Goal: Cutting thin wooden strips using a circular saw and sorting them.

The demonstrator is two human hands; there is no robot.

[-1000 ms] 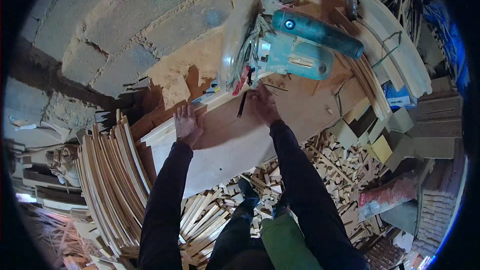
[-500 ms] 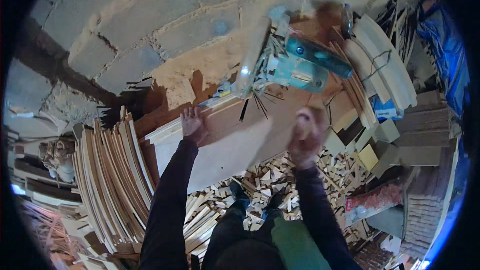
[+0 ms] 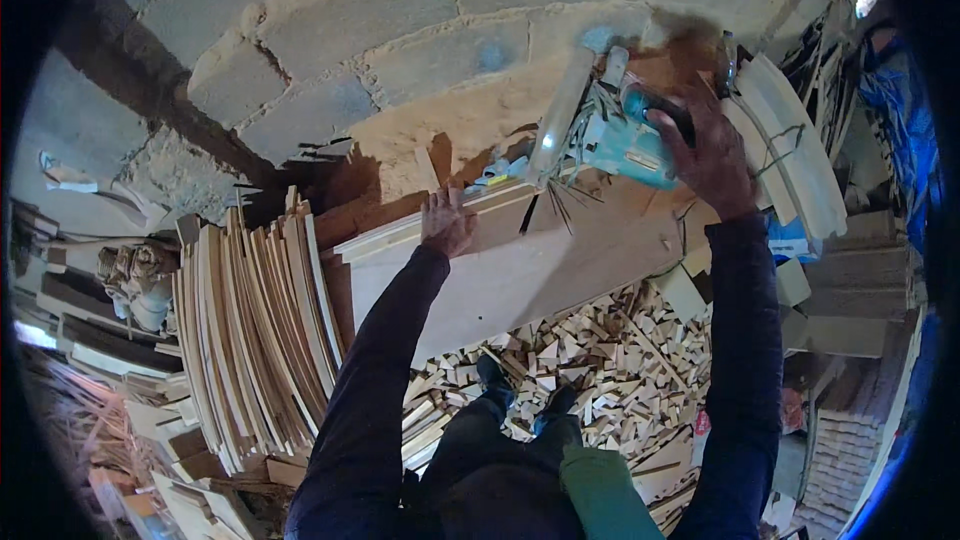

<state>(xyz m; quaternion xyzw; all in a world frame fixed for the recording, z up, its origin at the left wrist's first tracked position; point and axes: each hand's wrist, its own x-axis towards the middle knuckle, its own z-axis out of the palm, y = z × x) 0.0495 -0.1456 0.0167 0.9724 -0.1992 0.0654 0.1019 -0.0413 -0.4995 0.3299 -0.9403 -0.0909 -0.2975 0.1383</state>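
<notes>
My right hand [image 3: 714, 162] is wrapped round the dark handle of a teal miter saw [image 3: 632, 148], at the upper right of the bench. The saw's blade is hidden by its housing. My left hand [image 3: 449, 224] lies over long pale wooden strips [image 3: 395, 240] along the back of the bench, its fingers curled over their far edge and gripping them. The strips run rightward to the saw. Below them spreads the flat pale board of the bench top [image 3: 460, 295].
A pile of small wood offcuts [image 3: 570, 360] covers the floor round my feet. Long strips [image 3: 255, 330] stand stacked at the left. A block wall [image 3: 380, 20] rises behind, with sawdust [image 3: 420, 125] at its foot. Curved boards [image 3: 790, 140] and a blue sheet [image 3: 900, 130] are at the right.
My right hand has moved up and to the right, from above the bench onto the saw's handle. My left hand stays on the wooden strips. The whole view has shifted slightly.
</notes>
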